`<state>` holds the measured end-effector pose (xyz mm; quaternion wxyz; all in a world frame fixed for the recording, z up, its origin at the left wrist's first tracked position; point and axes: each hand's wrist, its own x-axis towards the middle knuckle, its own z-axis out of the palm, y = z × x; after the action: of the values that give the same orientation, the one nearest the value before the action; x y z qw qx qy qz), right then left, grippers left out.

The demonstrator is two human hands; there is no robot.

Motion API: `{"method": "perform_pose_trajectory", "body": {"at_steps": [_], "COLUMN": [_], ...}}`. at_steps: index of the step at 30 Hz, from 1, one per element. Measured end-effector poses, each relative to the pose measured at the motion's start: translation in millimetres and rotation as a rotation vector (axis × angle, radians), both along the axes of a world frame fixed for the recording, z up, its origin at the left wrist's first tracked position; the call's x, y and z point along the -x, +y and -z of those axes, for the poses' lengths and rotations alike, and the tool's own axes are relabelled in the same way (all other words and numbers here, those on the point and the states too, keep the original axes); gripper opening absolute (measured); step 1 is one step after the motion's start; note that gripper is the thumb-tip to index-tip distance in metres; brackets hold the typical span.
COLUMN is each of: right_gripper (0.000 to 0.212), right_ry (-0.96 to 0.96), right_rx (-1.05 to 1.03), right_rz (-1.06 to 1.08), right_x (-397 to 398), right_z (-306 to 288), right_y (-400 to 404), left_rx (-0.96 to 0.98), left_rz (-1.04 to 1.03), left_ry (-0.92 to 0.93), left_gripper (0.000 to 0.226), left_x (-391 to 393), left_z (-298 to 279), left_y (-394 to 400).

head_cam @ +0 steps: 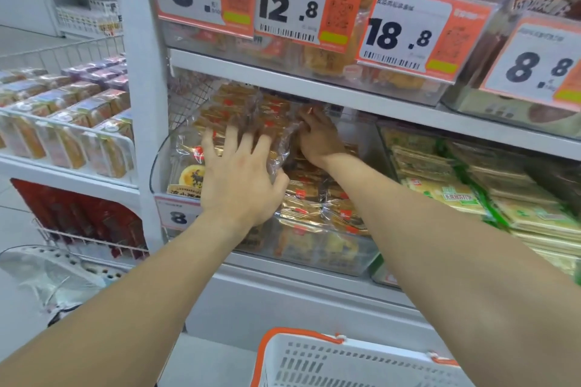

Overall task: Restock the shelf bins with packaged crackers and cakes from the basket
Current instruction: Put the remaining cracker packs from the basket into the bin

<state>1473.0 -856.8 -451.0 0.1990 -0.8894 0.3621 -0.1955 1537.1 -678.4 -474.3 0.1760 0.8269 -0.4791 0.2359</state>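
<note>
Both hands seat a clear bag of gold-wrapped crackers (248,116) into the clear shelf bin (314,248).

The left hand (242,179) lies flat on the bag's near end, fingers spread wide toward 12 o'clock. The right hand (317,135), at its 2 o'clock, reaches deeper; its fingertips vanish behind the film, so I cannot tell whether it pinches. The bag's long axis runs from 7 to 1 o'clock, tilted up under the shelf edge (314,88). The basket (345,361) is cut off at 6 o'clock.
</note>
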Motion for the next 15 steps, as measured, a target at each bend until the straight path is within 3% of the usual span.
{"method": "perform_pose_trajectory", "body": {"at_steps": [3,5,7,10,15], "right_gripper": [0.049,0.051,0.05,0.053,0.062], "right_ry": [0.11,0.068,0.03,0.085,0.021], "right_rx": [0.044,0.1,0.101,-0.067,-0.245], "right_rz": [0.041,0.087,-0.026,-0.269,-0.248], "right_x": [3,2,-5,-19,-10], "right_z": [-13,-26,-35,-30,-24], "right_y": [-3,7,29,61,67], "left_rx": [-0.014,-0.008,0.0,-0.012,-0.03], "left_rz": [0.001,0.001,0.004,-0.01,-0.018], "left_ry": [-0.003,-0.001,0.001,-0.007,0.001], "left_gripper": [0.054,0.054,0.053,0.065,0.067], "left_x": [1,1,2,1,1], "left_z": [0,0,1,1,0], "left_y": [-1,0,0,-1,0]}}
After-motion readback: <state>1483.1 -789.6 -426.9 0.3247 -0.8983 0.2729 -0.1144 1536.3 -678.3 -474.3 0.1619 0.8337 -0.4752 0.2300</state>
